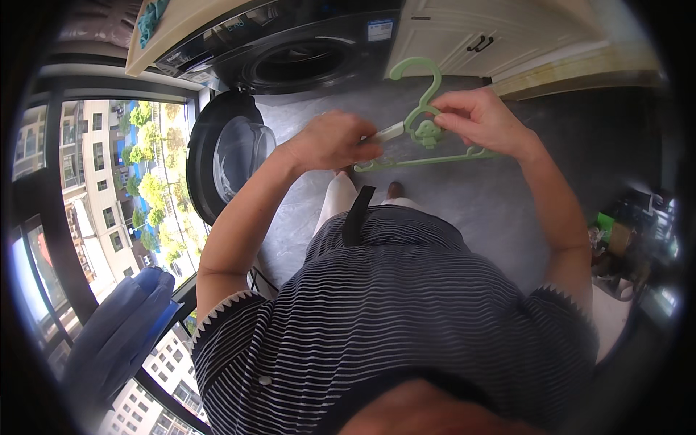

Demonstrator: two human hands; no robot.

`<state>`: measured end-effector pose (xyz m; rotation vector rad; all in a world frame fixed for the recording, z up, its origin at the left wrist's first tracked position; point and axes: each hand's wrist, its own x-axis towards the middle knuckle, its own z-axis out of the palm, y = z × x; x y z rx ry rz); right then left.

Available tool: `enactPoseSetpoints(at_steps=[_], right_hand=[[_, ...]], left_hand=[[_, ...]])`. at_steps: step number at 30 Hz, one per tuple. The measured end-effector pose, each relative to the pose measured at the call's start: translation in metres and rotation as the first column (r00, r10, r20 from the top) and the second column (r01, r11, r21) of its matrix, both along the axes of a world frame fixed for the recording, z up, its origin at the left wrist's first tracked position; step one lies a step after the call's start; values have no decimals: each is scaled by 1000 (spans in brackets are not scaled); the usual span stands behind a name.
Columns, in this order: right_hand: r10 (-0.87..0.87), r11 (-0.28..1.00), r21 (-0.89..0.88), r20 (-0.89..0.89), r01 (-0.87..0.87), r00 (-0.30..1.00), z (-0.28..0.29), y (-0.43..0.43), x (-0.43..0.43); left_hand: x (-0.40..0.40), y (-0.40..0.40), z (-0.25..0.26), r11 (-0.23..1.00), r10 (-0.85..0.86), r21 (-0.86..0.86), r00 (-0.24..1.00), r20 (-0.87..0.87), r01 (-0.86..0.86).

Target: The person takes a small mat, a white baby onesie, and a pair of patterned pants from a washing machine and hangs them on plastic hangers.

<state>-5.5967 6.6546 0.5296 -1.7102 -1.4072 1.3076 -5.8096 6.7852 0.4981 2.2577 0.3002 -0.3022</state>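
A pale green plastic clothes hanger (423, 161) is held up in front of me over the grey floor, its hook pointing away from my body. My left hand (333, 140) grips the white section (391, 132) of one sloping arm and covers that arm's end. With thumb and fingers, my right hand (481, 118) pinches the other side just below the hook, beside a small cartoon figure (427, 132) in the hanger's middle. No garment is on the hanger. The green bottom bar runs below both hands, partly behind the right one.
A black Haier front-loading washing machine (228, 41) stands ahead, its round door (231, 152) swung open at left. White cabinets (462, 41) adjoin it. Windows (109, 179) line the left side, where blue garments (122, 326) hang. Assorted items (614, 234) stand at right.
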Motion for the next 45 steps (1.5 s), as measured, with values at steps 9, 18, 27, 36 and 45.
enactPoseSetpoints(at_steps=[9,18,27,36,45], right_hand=[[37,909,360,432,-210,901,-26,-108,31],[-224,909,416,430,28,875,-31,-184,51],[-249,965,156,318,209,915,-26,-204,58],[-286,954,-1,-292,299,912,-40,-143,58],[-43,643,219,-947,734,320,-40,-105,71]], left_hand=[[31,-51,17,985,-146,-73,984,101,154],[36,-69,36,984,-148,-95,989,10,148],[46,-70,50,981,-192,22,981,-11,193],[56,-47,71,932,42,359,999,11,-43],[61,-44,83,804,72,562,971,229,-192]])
